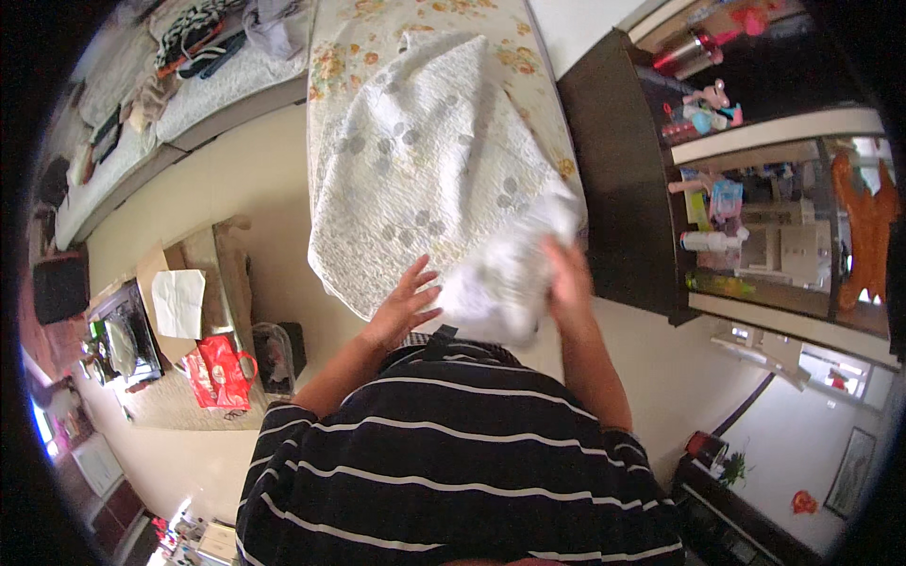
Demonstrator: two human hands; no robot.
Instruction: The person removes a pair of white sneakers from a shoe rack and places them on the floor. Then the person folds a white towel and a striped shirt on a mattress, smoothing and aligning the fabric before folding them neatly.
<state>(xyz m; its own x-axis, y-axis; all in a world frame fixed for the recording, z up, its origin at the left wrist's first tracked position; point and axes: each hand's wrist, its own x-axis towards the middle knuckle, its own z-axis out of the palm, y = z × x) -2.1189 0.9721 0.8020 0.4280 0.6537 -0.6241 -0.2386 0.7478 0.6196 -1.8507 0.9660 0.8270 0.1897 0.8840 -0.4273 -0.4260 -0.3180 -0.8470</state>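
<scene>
A white quilted cover (414, 156) with grey leaf prints lies rumpled over a long floral-patterned surface (368, 18). Its near right part is lifted, bunched and blurred by motion. My right hand (568, 279), also blurred, grips this bunched part at its right edge. My left hand (407, 301) is spread, fingers apart, beside the cover's near edge. It holds nothing; whether its fingertips touch the fabric I cannot tell.
A dark cabinet (616, 170) with bottles and toys on its shelves stands close on the right. To the left are a sofa (219, 95) with clothes on it and a low table (205, 255) bearing a red bag (221, 373) and a paper sheet (178, 304).
</scene>
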